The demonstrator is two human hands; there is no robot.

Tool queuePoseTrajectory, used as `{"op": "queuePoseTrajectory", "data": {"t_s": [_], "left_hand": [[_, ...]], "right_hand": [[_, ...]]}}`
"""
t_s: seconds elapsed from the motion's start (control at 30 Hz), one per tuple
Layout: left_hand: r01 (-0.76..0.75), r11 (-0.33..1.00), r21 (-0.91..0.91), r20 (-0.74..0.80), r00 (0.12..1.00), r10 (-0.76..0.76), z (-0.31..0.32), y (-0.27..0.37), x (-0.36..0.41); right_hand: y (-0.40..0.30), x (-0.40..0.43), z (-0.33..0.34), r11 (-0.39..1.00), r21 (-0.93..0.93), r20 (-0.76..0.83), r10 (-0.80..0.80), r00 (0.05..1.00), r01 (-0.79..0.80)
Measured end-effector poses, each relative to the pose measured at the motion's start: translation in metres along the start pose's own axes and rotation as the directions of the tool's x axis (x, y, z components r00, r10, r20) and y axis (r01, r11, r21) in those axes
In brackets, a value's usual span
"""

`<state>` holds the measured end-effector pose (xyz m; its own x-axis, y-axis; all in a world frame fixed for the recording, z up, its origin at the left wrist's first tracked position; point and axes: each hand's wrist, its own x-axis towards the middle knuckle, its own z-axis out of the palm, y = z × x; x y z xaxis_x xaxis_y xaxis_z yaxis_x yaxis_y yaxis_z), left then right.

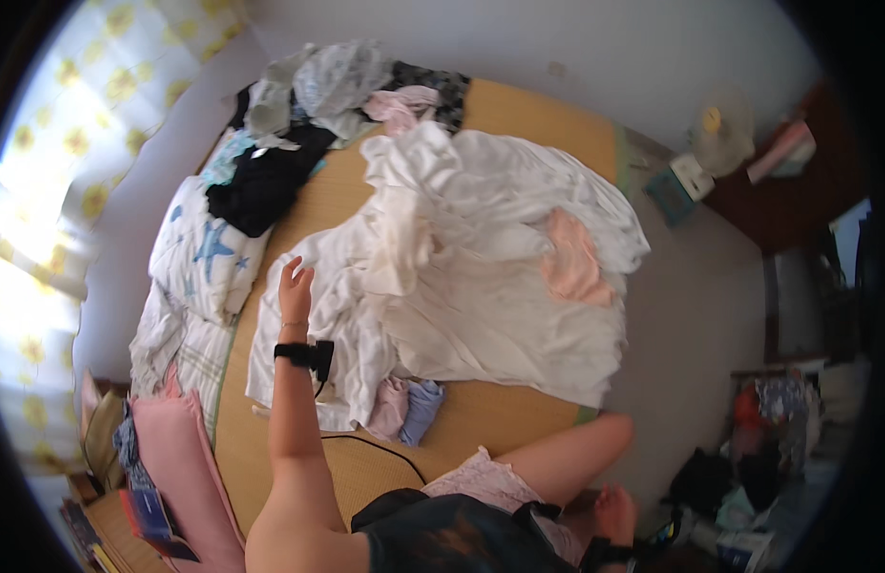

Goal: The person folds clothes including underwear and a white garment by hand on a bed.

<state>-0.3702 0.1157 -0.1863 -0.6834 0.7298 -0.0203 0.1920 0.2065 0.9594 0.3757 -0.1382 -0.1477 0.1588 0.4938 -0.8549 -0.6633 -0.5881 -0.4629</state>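
My left hand (296, 292) reaches out above the left part of a large crumpled white cloth (507, 322) spread on the bed. Its fingers are loosely bent and apart, with nothing between them. A black strap with a small device (306, 354) circles that wrist. My right hand (616, 512) hangs low beside my bare thigh, over the bed's edge, and appears to hold nothing. On the white cloth lies a peach-coloured piece of fabric (577, 261). Near the cloth's front edge sit two small folded bundles, one pink (389, 408) and one blue (421, 410).
A yellowish mat (535, 111) covers the bed. Piled clothes (342, 82), a black garment (260, 190) and a starfish-print quilt (210, 251) line its far left side. A pink pillow (177, 465) stands at left. A fan (722, 136) is at the right; a black cable (385, 448) runs near me.
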Motion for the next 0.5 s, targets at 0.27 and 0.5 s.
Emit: {"op": "queuePoseTrajectory", "data": {"t_s": [0.27,0.5], "left_hand": [[0.011,0.985,-0.173,0.740,0.661,0.122,0.210,0.101,-0.162],[0.154,0.986,-0.063,0.665,0.744,-0.074,0.420,0.063,-0.167]], "right_hand": [[-0.011,0.008,0.098,0.991,-0.106,0.199,-0.061,0.978,0.083],[0.000,0.015,0.108,0.962,-0.203,0.193,-0.143,0.971,0.183]]}}
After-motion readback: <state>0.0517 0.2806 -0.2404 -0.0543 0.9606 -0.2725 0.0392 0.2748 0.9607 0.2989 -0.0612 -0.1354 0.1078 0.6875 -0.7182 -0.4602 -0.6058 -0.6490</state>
